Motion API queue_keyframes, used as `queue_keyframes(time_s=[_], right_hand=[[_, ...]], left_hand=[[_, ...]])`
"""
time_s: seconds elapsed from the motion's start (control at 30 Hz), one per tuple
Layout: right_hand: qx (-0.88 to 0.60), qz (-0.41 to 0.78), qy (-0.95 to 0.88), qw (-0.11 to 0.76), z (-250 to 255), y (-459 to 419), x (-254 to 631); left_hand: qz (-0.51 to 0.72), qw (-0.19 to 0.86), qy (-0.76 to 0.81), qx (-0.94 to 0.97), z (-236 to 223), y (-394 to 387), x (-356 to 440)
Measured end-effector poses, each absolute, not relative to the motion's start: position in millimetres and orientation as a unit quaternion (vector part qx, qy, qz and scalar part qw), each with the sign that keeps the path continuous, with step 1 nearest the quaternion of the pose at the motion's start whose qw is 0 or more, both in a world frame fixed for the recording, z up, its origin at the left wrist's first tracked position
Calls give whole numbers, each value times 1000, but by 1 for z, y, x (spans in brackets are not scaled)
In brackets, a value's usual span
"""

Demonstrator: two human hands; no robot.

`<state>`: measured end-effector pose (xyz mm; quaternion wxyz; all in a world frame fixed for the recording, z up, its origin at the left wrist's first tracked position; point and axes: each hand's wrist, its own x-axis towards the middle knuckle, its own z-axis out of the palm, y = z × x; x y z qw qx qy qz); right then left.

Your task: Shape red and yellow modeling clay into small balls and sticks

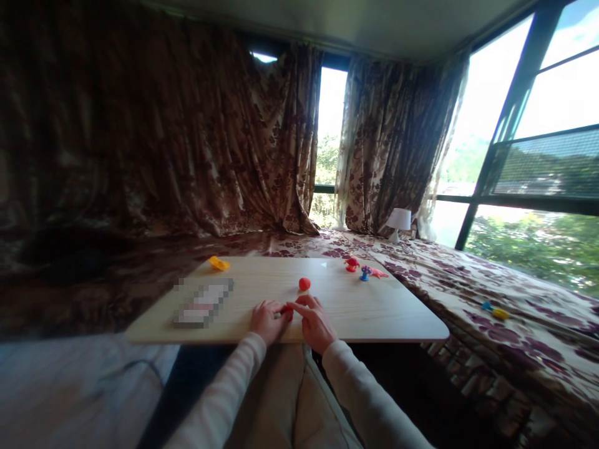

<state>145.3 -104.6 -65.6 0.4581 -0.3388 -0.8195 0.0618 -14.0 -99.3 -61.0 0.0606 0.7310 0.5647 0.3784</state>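
Close to the table's near edge, my left hand rests on the tabletop with its fingers closed round a small red piece. Fingers cover much of that piece, so its kind is hard to make out. From the other side comes my right hand, its index finger stretched out to the red piece and touching it or very near. A round orange-red ball lies on the table just beyond both hands.
On the pale wooden table are a yellow toy piece, a blurred-out flat box, a red toy figure, a blue one and a pinkish-red one. A white lamp stands on the flowered cover behind.
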Motion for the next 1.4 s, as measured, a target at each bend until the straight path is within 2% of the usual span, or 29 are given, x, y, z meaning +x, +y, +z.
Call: queue_keyframes(time_s=[0.7,0.9,1.1,1.23,1.4], right_hand=[[-337,73,-818,460,-69,-101,145],[-353,119,-759,535,-72,-94,144],[-382,137,-764,502,-69,-100,140],[-407,153,-764,478,-64,-103,139],[-410,153,-755,489,-63,-102,140]], left_hand=[[380,60,560,734,-59,-100,-14],[431,129,558,697,-59,-99,-17],[489,216,518,668,-58,-99,-19],[490,260,510,658,-57,-101,-17],[475,285,493,671,-54,-104,-16]])
